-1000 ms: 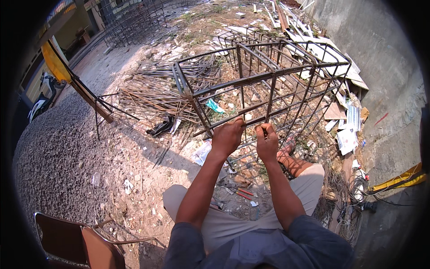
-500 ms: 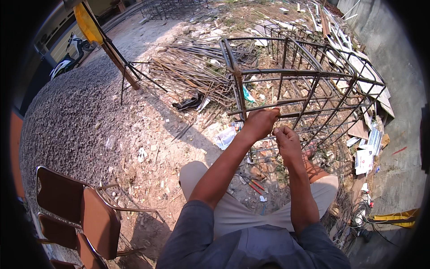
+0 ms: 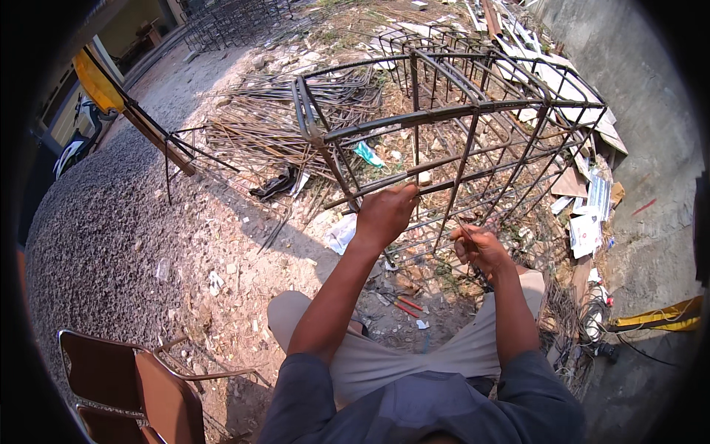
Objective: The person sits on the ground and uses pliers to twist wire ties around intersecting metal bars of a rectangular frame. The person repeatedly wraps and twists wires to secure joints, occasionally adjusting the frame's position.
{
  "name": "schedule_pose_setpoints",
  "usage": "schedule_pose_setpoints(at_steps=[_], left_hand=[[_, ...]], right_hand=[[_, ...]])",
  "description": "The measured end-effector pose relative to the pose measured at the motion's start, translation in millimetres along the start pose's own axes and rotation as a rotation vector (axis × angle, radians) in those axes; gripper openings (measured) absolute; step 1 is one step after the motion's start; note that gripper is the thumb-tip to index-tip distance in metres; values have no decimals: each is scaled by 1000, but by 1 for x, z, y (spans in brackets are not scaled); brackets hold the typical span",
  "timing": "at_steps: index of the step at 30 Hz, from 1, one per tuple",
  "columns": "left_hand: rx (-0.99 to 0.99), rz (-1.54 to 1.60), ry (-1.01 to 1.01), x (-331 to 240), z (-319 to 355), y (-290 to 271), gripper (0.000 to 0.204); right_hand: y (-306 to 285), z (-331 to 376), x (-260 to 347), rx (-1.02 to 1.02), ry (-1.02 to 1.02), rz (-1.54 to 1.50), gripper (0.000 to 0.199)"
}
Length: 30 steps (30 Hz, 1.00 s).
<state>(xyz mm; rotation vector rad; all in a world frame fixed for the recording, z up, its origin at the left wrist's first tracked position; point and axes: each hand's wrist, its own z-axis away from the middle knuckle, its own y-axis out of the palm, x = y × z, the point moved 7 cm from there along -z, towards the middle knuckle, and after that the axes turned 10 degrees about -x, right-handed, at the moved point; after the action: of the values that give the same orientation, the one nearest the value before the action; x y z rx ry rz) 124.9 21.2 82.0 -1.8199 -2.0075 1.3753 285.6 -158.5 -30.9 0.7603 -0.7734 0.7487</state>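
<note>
A cage of dark steel rebar (image 3: 436, 115), made of long bars and rectangular stirrups, stands in front of me. My left hand (image 3: 386, 216) is closed around a horizontal rebar on its near side, close to the left end stirrup. Lower and to the right, my right hand (image 3: 482, 250) is apart from the bars, its fingers pinched on what looks like a thin wire. The wire's full length cannot be made out. Pliers with red handles (image 3: 408, 305) lie on the ground between my legs.
Loose rebar (image 3: 274, 118) lies piled beyond the cage. A gravel heap (image 3: 96, 229) and brown chairs (image 3: 166, 388) are on the left. Along the concrete wall (image 3: 643, 177) at right lie boards (image 3: 551, 74), paper scraps and a tangle of wire (image 3: 566, 355).
My right hand has drawn away from my left, to the right and down. The view has shifted, and the cage's left end appears tilted differently. My left hand still grips the bar.
</note>
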Motion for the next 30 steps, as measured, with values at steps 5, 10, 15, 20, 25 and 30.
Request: schedule_pose_setpoints(at_steps=[5, 10, 15, 20, 25, 30], left_hand=[[-29, 17, 19, 1, -6, 6, 18], [6, -150, 48, -7, -3, 10, 26], [-42, -189, 80, 2, 2, 10, 24], [-118, -219, 64, 6, -6, 6, 20], [-143, -190, 84, 1, -24, 6, 19], [-141, -199, 46, 3, -26, 3, 18]], right_hand=[[-67, -67, -206, -353, 379, 247, 36], [-51, -124, -362, 14, 249, 920, 27], [-15, -112, -387, -105, 132, 1483, 62], [-10, -108, -404, -39, 101, 1726, 49], [-42, -145, -448, -49, 34, 1777, 50], [-38, -144, -434, 56, 31, 1749, 40]])
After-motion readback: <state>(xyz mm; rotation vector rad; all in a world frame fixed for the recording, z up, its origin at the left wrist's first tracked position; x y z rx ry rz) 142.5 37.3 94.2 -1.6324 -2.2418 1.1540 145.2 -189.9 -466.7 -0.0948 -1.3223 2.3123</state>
